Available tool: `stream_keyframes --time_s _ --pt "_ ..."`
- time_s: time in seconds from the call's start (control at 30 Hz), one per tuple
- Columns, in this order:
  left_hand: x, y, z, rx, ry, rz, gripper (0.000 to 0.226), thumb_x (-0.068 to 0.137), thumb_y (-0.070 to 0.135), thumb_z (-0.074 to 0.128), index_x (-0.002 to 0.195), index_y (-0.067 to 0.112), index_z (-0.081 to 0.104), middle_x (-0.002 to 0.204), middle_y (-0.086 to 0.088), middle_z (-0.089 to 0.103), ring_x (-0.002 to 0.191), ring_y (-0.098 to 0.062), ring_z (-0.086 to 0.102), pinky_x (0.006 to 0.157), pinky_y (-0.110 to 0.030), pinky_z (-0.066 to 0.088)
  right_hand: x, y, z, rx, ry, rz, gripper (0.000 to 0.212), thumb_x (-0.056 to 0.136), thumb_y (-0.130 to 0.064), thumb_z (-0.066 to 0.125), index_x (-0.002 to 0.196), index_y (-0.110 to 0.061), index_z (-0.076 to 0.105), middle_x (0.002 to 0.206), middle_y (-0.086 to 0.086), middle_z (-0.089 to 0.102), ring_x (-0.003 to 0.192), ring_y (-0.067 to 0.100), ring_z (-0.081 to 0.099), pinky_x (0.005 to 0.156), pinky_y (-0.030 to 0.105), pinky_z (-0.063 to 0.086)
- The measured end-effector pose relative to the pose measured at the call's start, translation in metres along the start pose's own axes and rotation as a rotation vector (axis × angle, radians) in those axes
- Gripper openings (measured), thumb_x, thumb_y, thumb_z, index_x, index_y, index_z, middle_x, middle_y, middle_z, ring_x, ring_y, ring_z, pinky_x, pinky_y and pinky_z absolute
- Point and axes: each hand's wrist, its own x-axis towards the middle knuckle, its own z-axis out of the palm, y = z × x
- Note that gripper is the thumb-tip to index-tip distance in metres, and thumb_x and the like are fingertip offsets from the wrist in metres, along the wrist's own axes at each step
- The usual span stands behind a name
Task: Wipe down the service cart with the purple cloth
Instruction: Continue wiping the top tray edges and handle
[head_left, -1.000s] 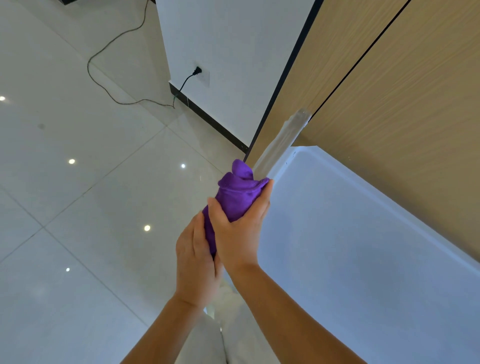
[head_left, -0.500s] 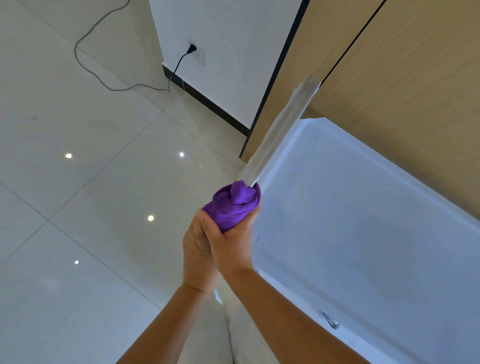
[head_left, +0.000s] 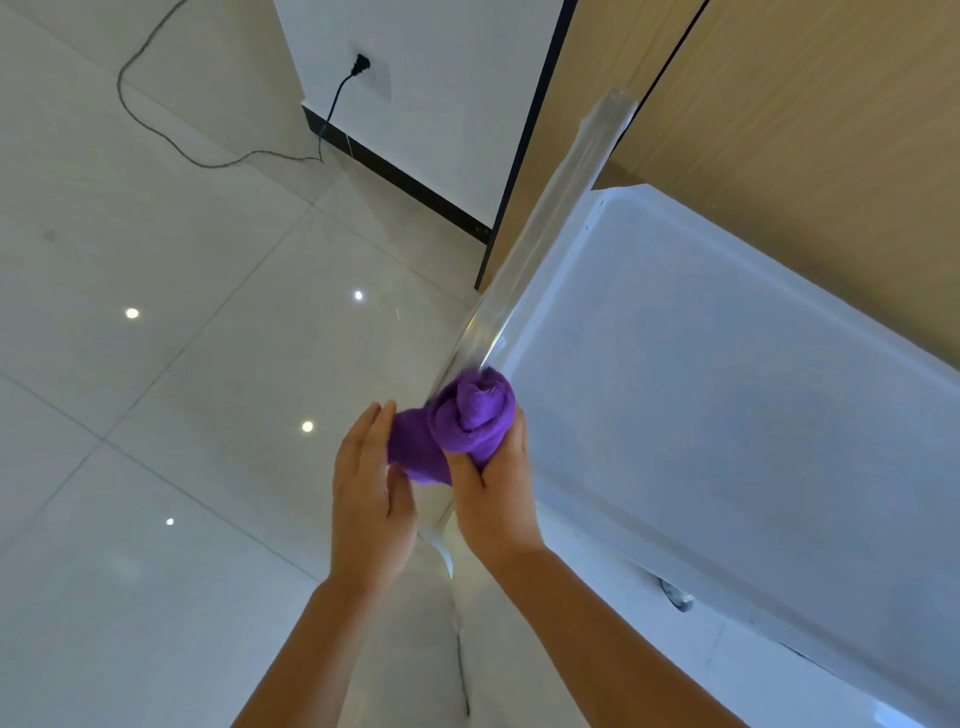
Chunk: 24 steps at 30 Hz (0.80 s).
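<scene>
While the right hand (head_left: 493, 499) curls its fingers and thumb round the bunched purple cloth (head_left: 457, 426), the wad bulges out above that grip and wraps the cart's shiny handle bar (head_left: 561, 208) beside the white top tray (head_left: 727, 405). Beside it, the left hand (head_left: 369, 499) lies with straight fingers against the cloth's left end.
</scene>
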Motion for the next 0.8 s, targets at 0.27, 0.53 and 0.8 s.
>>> stream_keyframes --time_s 0.27,0.53,0.8 --pt "0.054 0.086 -0.022 -0.285 0.010 -0.019 0.036 0.092 0.019 0.040 0.127 0.027 0.045 0.120 0.030 0.043 0.114 0.021 0.039 0.094 -0.002 0.031 0.040 -0.054 -0.055 0.354 0.348 0.036 0.062 0.070 -0.033 0.059 0.127 -0.022 0.041 0.111 -0.008 0.058 0.090 -0.006 0.058 0.077 0.012 0.048" --pt "0.105 0.134 0.015 -0.240 -0.064 0.083 0.040 0.098 0.017 0.037 0.136 0.009 0.045 0.129 0.005 0.053 0.115 0.001 0.045 0.092 0.001 0.029 0.125 -0.085 -0.054 0.425 0.351 0.367 0.038 0.095 -0.043 0.039 0.109 -0.014 0.058 0.107 0.010 0.064 0.098 0.026 0.062 0.088 0.039 0.051" --pt "0.109 0.123 0.019 -0.305 -0.070 0.080 0.046 0.092 0.022 0.036 0.135 0.012 0.047 0.125 0.008 0.057 0.111 -0.008 0.057 0.092 -0.020 0.044 0.103 -0.090 -0.033 0.262 0.416 0.146 0.018 0.096 -0.031 0.046 0.083 -0.020 0.050 0.073 -0.003 0.056 0.064 0.010 0.053 0.063 0.024 0.048"
